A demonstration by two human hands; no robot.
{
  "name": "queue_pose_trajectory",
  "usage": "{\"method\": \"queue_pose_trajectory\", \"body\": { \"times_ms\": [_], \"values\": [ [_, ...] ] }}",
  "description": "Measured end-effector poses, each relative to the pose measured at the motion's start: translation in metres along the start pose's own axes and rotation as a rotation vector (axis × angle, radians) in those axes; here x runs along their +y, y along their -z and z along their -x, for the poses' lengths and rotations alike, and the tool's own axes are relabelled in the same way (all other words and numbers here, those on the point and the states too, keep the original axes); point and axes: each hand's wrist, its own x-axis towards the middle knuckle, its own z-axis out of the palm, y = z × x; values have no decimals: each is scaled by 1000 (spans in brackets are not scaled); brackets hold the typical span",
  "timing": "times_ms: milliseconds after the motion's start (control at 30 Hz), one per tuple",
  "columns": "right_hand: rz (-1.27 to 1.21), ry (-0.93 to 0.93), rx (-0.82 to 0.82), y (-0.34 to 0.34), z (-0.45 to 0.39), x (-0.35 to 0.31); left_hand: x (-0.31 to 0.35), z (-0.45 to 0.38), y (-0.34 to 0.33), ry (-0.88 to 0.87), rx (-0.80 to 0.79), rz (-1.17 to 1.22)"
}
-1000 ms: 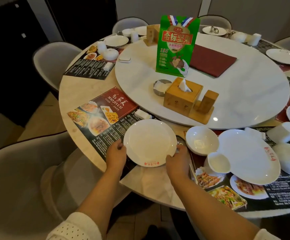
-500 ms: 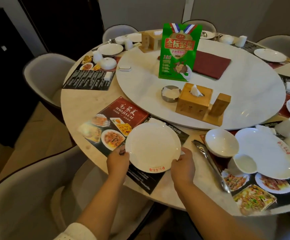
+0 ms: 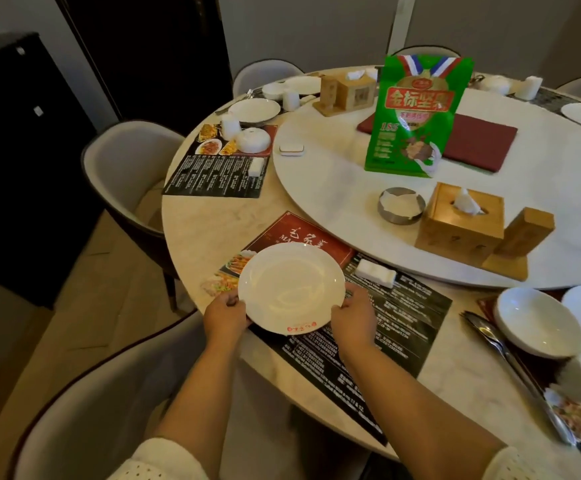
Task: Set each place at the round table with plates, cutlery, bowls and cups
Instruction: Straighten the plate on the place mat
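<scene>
1. The left hand [image 3: 226, 318] and right hand [image 3: 351, 320] each grasp an opposite rim of the round white glossy plate [image 3: 291, 287].
2. The plate sits over the near-left end of the dark printed menu placemat [image 3: 396, 317], near the table's front edge.
3. Judged step: placing the plate; next it needs lowering flat and releasing.

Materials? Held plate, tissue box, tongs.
Plate: looks like glazed white ceramic, glossy with soft reflections; melamine is possible. Tissue box: light wood or bamboo, matte, faint grain. Tongs: probably polished steel, silvery with bright highlights.
</scene>
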Motion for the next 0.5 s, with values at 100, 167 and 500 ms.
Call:
{"method": "queue_pose_trajectory", "body": {
  "times_ms": [100,167,500],
  "values": [
    [33,-10,5,-12,-11,-3,4,-14,0,13,9,1],
    [40,-13,9,-20,-17,-3,7,-20,1,7,17,-19],
    [-1,-74,-49,-34,-21,3,-4,-18,2,-4,122,60]
  ]
}}
